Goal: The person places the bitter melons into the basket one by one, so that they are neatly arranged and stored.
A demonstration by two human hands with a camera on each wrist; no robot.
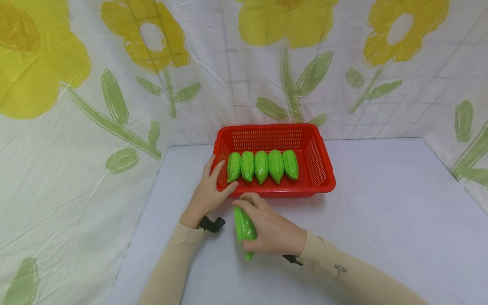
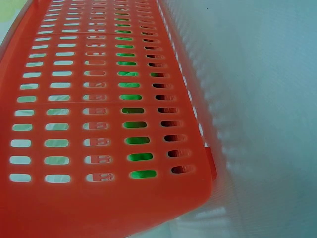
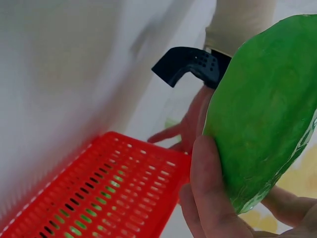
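My right hand [image 1: 268, 226] grips a glossy green, ridged fruit-like piece [image 1: 244, 231] with a pointed end, just in front of the red basket [image 1: 322, 186]. In the right wrist view the fingers [image 3: 210, 183] lie against the broad green piece [image 3: 265, 109]. My left hand [image 1: 207, 192] rests at the basket's front left corner, its fingers spread along the side and its thumb by the front rim. Several similar green pieces [image 1: 261, 166] lie in a row inside the basket, toward its left. Through the slots of the basket wall [image 2: 106, 119], green shows in the left wrist view.
The white tabletop [image 1: 381, 203] extends around the basket. Behind it hangs a white cloth [image 1: 213, 84] printed with yellow flowers. Each wrist carries a black strap mount, the left one [image 1: 213, 224] close to the table.
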